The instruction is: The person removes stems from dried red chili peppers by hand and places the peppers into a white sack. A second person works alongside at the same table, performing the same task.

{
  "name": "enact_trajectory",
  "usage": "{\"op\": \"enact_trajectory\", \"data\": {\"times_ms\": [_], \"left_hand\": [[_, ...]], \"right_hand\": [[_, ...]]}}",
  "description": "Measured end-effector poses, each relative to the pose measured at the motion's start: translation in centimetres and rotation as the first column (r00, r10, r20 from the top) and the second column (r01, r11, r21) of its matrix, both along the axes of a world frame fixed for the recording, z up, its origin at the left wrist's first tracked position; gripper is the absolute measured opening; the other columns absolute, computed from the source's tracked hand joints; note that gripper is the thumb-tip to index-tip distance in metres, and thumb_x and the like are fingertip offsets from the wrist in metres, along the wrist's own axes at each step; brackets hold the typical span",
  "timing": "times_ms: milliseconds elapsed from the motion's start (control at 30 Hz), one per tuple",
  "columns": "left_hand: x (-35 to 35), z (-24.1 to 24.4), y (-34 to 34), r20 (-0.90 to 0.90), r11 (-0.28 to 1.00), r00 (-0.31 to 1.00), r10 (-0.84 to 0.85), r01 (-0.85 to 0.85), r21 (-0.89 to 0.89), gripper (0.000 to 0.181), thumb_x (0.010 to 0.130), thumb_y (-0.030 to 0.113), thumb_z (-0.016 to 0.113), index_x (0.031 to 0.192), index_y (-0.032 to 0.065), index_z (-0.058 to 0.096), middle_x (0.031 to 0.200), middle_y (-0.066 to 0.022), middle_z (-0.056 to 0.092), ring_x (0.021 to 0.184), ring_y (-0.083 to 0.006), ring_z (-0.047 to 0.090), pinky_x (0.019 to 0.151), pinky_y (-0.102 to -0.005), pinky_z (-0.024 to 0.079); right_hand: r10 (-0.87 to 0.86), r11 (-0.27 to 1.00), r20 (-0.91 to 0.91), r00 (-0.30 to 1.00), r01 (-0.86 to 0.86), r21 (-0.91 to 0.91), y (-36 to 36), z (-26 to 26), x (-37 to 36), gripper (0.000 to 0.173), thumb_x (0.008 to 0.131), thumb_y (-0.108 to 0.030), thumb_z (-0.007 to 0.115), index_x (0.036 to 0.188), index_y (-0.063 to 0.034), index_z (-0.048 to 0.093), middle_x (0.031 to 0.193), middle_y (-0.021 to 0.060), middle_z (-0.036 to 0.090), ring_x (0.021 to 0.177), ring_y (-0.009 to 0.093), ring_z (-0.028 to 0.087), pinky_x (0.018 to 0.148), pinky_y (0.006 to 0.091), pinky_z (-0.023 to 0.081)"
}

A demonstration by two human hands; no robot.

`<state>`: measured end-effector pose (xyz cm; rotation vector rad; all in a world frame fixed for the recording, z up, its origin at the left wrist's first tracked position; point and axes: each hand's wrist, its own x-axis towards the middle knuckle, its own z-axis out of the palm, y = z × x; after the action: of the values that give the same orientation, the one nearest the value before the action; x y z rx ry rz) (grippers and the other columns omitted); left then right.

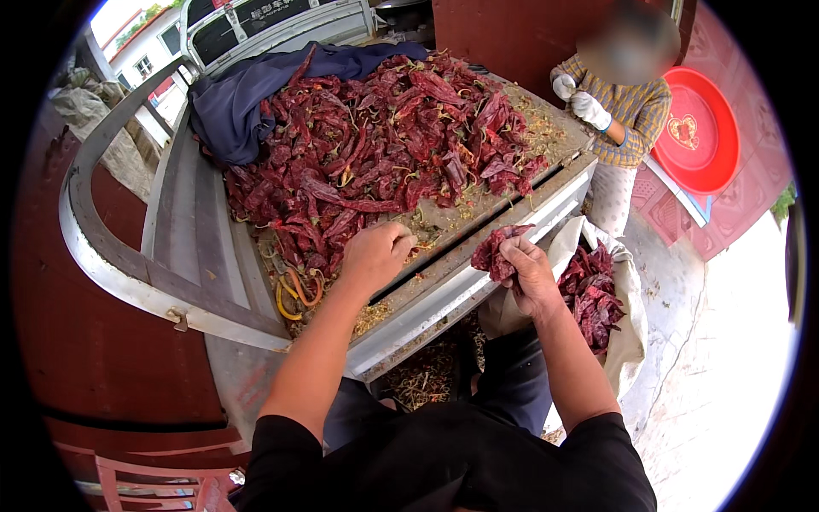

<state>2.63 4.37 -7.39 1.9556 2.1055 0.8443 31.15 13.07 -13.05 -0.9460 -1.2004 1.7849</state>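
A large heap of dried red chili peppers lies on a truck bed strewn with seeds and stem bits. My left hand is over the near edge of the heap, its fingers curled; whether they pinch anything is hidden. Beyond the bed's edge, my right hand grips several dried chili peppers between thumb and fingers. Just right of that hand, a white woven sack stands open-mouthed on the ground, with dried chili peppers inside.
Dark blue cloth covers the heap's far left side. A metal side rail curves along the left. Another person in white gloves stands at the bed's right corner, beside a red plastic basin. Yellow and orange loops lie at the bed's near left.
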Motion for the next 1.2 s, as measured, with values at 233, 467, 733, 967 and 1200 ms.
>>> {"op": "enact_trajectory", "data": {"times_ms": [233, 467, 733, 967, 1200], "left_hand": [[-4.8, 0.5, 2.6, -0.57, 0.978, 0.797, 0.201, -0.2, 0.066, 0.015, 0.091, 0.021, 0.067, 0.099, 0.0126, 0.076, 0.106, -0.0061, 0.068, 0.111, -0.0279, 0.06, 0.094, -0.0459, 0.046], [-5.9, 1.1, 2.5, -0.561, 0.98, 0.805, 0.195, -0.188, 0.071, 0.014, 0.092, 0.018, 0.064, 0.1, 0.0138, 0.075, 0.107, -0.005, 0.067, 0.108, -0.0267, 0.061, 0.092, -0.0453, 0.047], [-4.7, 0.7, 3.8, -0.638, 0.993, 0.762, 0.109, -0.109, 0.04, 0.013, 0.087, 0.013, 0.069, 0.097, 0.0147, 0.078, 0.108, -0.0016, 0.066, 0.109, -0.0235, 0.059, 0.093, -0.0441, 0.045], [-4.5, 3.5, -0.5, -0.585, 0.961, 0.769, 0.257, -0.138, 0.24, 0.009, 0.089, 0.013, 0.066, 0.093, 0.0098, 0.073, 0.104, -0.0058, 0.069, 0.103, -0.0293, 0.062, 0.089, -0.0457, 0.047], [1.2, 1.5, -6.6, 0.047, 0.971, 0.999, -0.001, -0.01, 0.24, 0.01, 0.088, 0.005, 0.067, 0.096, 0.0004, 0.069, 0.096, -0.0152, 0.07, 0.092, -0.0329, 0.067, 0.081, -0.0395, 0.053]], "right_hand": [[-0.509, 0.845, 0.804, 0.306, 0.001, 0.535, 3.8, -7.1, 19.0, 0.041, 0.088, -0.03, 0.073, 0.118, -0.001, 0.07, 0.107, 0.0206, 0.072, 0.099, 0.033, 0.069, 0.087, 0.0397, 0.052], [-0.581, 0.79, 0.703, 0.409, 0.076, 0.608, 2.6, -7.6, 18.7, 0.045, 0.085, -0.026, 0.07, 0.122, 0.0004, 0.07, 0.111, 0.0245, 0.072, 0.107, 0.038, 0.069, 0.096, 0.043, 0.052], [-0.457, 0.867, 0.829, 0.323, -0.049, 0.496, 4.4, -10.0, 20.7, 0.037, 0.086, -0.027, 0.067, 0.111, -0.0021, 0.077, 0.102, 0.0231, 0.075, 0.097, 0.036, 0.073, 0.089, 0.0427, 0.056], [-0.331, 0.917, 0.605, 0.725, 0.097, 0.386, 1.6, -7.0, 14.9, 0.031, 0.09, -0.022, 0.067, 0.109, 0.0017, 0.073, 0.091, 0.0163, 0.075, 0.082, 0.025, 0.073, 0.078, 0.0366, 0.057], [0.237, 0.919, -0.002, 0.972, -0.223, 0.324, -5.1, 1.4, -0.8, 0.033, 0.098, -0.025, 0.067, 0.117, 0.0006, 0.065, 0.101, 0.0099, 0.071, 0.09, 0.021, 0.069, 0.082, 0.035, 0.055]]}}
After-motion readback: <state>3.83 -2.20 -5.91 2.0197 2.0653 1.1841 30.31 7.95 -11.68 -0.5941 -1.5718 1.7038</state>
